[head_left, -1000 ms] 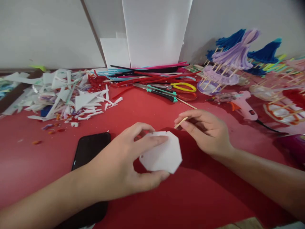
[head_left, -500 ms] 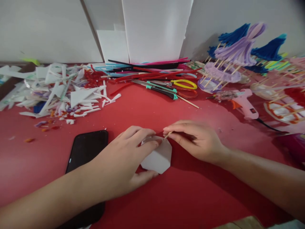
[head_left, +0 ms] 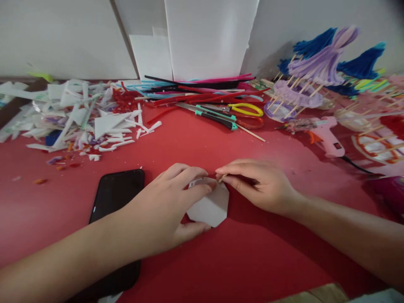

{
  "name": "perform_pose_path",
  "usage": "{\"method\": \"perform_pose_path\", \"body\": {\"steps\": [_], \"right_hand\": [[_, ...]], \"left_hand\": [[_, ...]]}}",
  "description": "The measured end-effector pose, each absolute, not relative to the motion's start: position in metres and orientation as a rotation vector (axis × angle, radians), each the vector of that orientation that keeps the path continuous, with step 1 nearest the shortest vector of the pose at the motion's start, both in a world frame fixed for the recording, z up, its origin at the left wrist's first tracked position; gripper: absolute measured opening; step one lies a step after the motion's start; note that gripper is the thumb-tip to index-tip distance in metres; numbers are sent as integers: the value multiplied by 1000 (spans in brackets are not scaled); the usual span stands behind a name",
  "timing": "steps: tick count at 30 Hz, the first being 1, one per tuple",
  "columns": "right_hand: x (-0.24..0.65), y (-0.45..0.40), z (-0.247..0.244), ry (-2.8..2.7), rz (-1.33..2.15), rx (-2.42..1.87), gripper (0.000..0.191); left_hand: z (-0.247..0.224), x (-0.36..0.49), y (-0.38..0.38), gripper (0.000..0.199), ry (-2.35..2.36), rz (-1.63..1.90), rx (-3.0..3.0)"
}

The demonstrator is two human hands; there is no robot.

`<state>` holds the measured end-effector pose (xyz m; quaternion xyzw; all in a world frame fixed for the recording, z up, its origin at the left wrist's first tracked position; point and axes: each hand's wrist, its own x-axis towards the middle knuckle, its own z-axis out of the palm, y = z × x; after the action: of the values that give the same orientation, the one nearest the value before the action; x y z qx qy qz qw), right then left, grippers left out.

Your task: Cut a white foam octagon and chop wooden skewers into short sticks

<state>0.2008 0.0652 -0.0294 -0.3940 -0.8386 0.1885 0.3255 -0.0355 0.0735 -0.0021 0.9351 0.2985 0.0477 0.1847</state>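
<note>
A white many-sided piece of board (head_left: 211,209) lies on the red tabletop in front of me. My left hand (head_left: 176,202) grips it from the left, fingers over its far edge and thumb at its near edge. Between the thumb and fingertips of my right hand (head_left: 260,183) is a short thin wooden stick (head_left: 222,178). Its tip touches the board's far right edge; whether it goes into the board I cannot tell. Under my left forearm lies a black smartphone (head_left: 118,191), partly covered.
White scraps (head_left: 75,113) pile at the left. Pipe cleaners (head_left: 202,90), a utility knife (head_left: 217,117) and yellow-handled scissors (head_left: 246,110) lie at the back. A pink glue gun (head_left: 328,136) with its cord sits right, before a purple pipe-cleaner model (head_left: 318,69) on sticks.
The view has shifted slightly. My right fingertips sit closer to the board's edge, and less of the wooden stick shows. My left hand keeps its hold on the board.
</note>
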Motion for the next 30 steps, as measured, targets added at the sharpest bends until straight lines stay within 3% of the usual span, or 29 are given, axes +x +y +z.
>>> {"method": "perform_pose_path", "body": {"steps": [11, 30], "right_hand": [[201, 62, -33, -2324, 221, -859, 20], [198, 62, -34, -2284, 379, -929, 20]], "left_hand": [[-3, -37, 77, 52, 795, 125, 2676], [-1, -36, 75, 52, 823, 106, 2654]]}}
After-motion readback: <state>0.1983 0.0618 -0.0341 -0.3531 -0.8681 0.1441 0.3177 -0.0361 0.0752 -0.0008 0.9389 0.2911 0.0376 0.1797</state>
